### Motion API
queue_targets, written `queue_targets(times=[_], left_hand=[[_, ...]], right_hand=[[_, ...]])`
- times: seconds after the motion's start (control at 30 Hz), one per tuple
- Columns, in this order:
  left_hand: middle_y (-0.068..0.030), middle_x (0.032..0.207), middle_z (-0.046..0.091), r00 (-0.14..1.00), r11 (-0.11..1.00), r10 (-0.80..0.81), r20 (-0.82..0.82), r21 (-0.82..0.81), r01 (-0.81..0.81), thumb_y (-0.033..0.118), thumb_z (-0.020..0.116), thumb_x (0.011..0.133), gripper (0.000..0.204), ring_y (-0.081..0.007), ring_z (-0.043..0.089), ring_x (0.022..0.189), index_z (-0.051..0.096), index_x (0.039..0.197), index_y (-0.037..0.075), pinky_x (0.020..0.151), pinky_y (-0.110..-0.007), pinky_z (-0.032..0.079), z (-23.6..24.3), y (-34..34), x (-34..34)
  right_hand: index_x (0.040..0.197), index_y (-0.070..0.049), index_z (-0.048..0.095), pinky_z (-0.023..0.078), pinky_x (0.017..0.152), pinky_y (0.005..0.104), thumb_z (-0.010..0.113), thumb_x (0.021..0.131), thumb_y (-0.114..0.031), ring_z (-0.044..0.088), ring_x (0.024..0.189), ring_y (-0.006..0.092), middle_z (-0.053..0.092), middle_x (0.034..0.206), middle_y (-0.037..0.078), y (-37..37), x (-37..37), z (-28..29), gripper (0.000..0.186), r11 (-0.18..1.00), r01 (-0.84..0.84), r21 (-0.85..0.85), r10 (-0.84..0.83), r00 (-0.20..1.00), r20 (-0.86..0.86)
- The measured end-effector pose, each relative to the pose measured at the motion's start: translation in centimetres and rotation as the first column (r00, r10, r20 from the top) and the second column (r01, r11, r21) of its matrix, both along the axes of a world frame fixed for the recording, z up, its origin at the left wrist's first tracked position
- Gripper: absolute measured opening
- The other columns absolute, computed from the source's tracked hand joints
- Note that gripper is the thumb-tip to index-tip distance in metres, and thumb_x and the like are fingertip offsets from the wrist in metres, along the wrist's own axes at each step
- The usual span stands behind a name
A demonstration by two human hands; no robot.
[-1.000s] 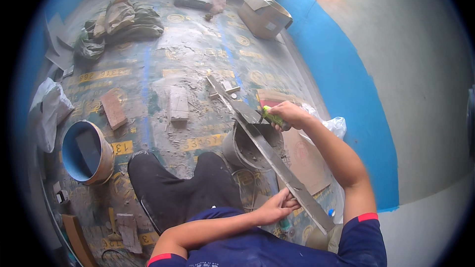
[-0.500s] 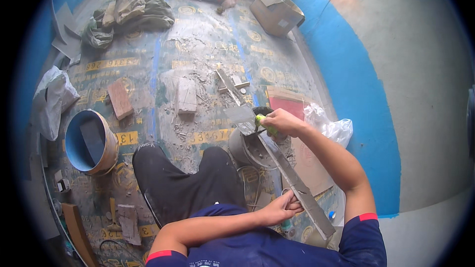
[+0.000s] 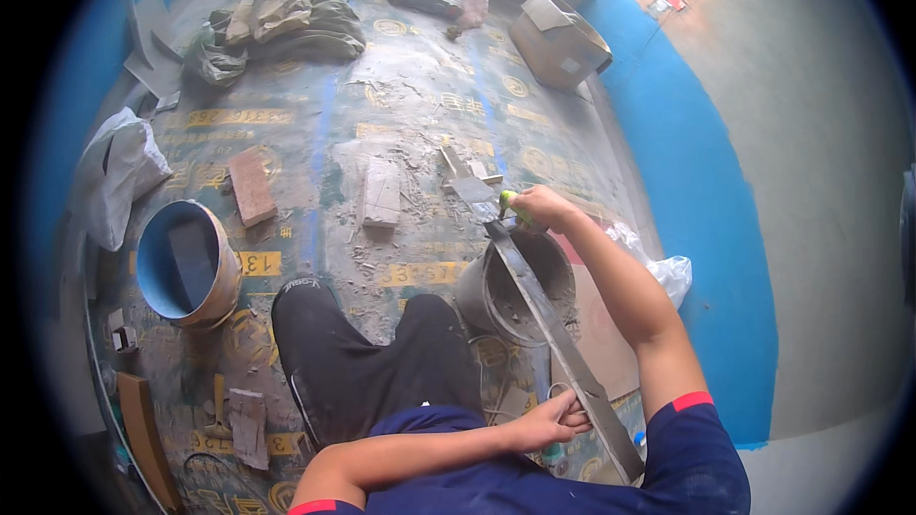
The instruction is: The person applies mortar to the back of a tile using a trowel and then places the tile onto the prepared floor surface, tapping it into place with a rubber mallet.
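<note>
My right hand (image 3: 539, 208) is closed on the green handle of a trowel, whose flat metal blade (image 3: 472, 189) lies against the upper part of a long, narrow metal straightedge (image 3: 553, 324) smeared with grey material. The straightedge runs diagonally over a grey bucket (image 3: 472, 286) with grey material inside. My left hand (image 3: 553, 420) grips the straightedge near its lower end, its fingertips partly hidden.
Around my knees are a blue-lined bucket (image 3: 157, 267), a red brick (image 3: 251, 186), a pale block (image 3: 382, 191) and a white sack (image 3: 114, 181). Farther back are bundled cloths (image 3: 310, 33) and a cardboard box (image 3: 553, 52). A blue-painted wall (image 3: 716, 277) rises on the right.
My right hand and trowel have moved up along the straightedge toward its far end, with the blade's angle changing. My left hand still holds the lower end. The whole view has shifted slightly.
</note>
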State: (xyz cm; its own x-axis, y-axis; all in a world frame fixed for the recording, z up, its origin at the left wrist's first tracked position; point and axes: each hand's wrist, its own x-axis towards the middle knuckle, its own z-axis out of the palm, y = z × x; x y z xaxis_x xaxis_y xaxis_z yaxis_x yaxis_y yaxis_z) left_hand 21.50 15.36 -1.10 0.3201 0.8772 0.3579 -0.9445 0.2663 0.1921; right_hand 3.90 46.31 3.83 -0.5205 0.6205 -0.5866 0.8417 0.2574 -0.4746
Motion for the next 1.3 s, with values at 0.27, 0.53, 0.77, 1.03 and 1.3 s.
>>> queue_targets(times=[0.27,0.53,0.77,1.03,1.3], left_hand=[[-0.0131,0.155,0.03,0.999,1.0,-0.003,-0.048,-0.002,0.003,-0.019,0.043,0.072,0.086,-0.0238,0.035,0.144,0.014,0.151,0.001,0.121,-0.039,0.026,0.0,0.3,0.3],[-0.0131,0.153,0.035,0.998,0.997,-0.054,-0.04,-0.063,0.052,-0.02,0.043,0.07,0.086,-0.022,0.037,0.142,0.019,0.15,0.002,0.119,-0.036,0.028,0.1,-0.5,-0.3],[-0.0121,0.145,0.044,0.991,0.996,0.035,-0.126,-0.077,-0.045,-0.002,0.06,0.087,0.067,-0.0203,0.044,0.136,0.029,0.146,0.0,0.114,-0.033,0.032,1.7,-1.7,-2.7],[-0.0059,0.11,0.063,0.815,0.898,0.257,-0.52,-0.183,-0.4,0.025,0.055,0.101,0.038,-0.0112,0.058,0.099,0.05,0.13,0.001,0.086,-0.026,0.046,5.4,-5.6,-9.0],[-0.0257,0.113,0.064,0.687,0.686,0.403,-0.605,-0.297,-0.664,0.034,0.035,0.106,0.047,-0.032,0.068,0.098,0.046,0.13,-0.005,0.086,-0.042,0.056,11.6,-10.1,-16.4]], right_hand=[[0.1,-0.001,0.068,0.054,0.053,0.0357,0.065,0.092,-0.027,0.064,0.066,0.0198,0.065,0.08,0.009,4.0,-2.0,-5.5,0.027,0.996,0.073,-0.054,-0.072,0.997,0.021],[0.1,-0.007,0.068,0.051,0.052,0.0283,0.06,0.097,-0.029,0.061,0.064,0.0136,0.062,0.078,0.004,-1.4,0.1,-4.7,0.024,0.981,-0.134,-0.138,0.146,0.986,0.083],[0.114,-0.006,0.06,0.047,0.052,0.0226,0.06,0.098,-0.036,0.056,0.061,0.0108,0.062,0.085,0.006,-1.2,6.3,4.2,0.034,0.848,0.122,-0.516,-0.264,0.941,-0.211],[0.115,-0.007,0.061,0.046,0.05,0.0221,0.056,0.1,-0.042,0.056,0.061,0.0089,0.059,0.082,0.003,-1.1,20.7,7.4,0.038,0.825,0.385,-0.414,-0.538,0.758,-0.368],[0.1,-0.003,0.061,0.045,0.049,0.0276,0.07,0.092,-0.034,0.057,0.059,0.0113,0.062,0.079,0.005,-2.8,31.9,-0.6,0.033,0.798,0.535,-0.277,-0.601,0.686,-0.41]])
